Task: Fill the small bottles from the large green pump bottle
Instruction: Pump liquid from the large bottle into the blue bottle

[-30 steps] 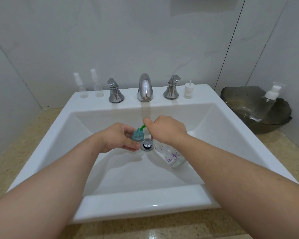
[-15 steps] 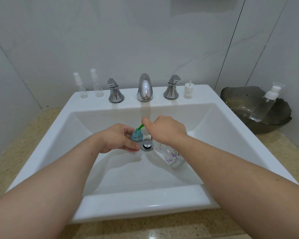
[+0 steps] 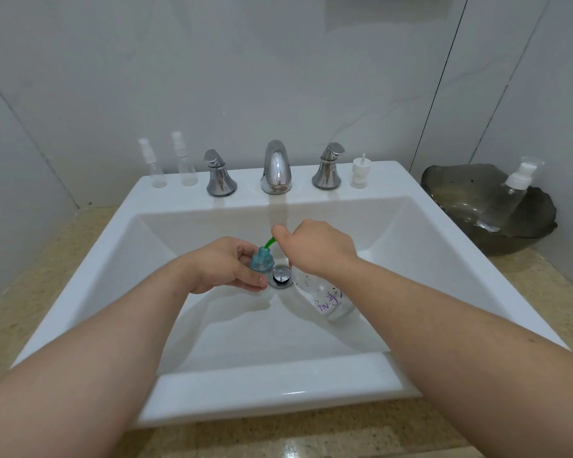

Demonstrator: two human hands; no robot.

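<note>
- Gripping the small teal bottle [image 3: 262,259] between thumb and curled fingers, the left hand [image 3: 224,264] is found low inside the white sink [image 3: 311,375], just left of the drain [image 3: 281,276].
- The small teal bottle is held upright and uncapped, with its open neck turned up.
- The right hand [image 3: 315,249] is closed over the pump head of the large pump bottle [image 3: 329,300]. The head itself is hidden beneath the fingers.
- The green spout [image 3: 269,241] is seen projecting from under the right thumb, its tip placed at the mouth of the small teal bottle. Whether the two touch cannot be told.
- The large pump bottle is located in the basin just right of the drain. Its clear body, marked with purple writing, is exposed below the right wrist.
- A clear spray bottle [image 3: 153,166] and a second spray bottle [image 3: 184,163] are stood on the back ledge, left of the faucet [image 3: 276,168]. A white pump cap [image 3: 359,173] is set to the right of it.
- A dark bowl [image 3: 450,190] is noted on the counter [image 3: 47,259] at the right, with a clear dispenser bottle [image 3: 506,200] leaned inside it.
</note>
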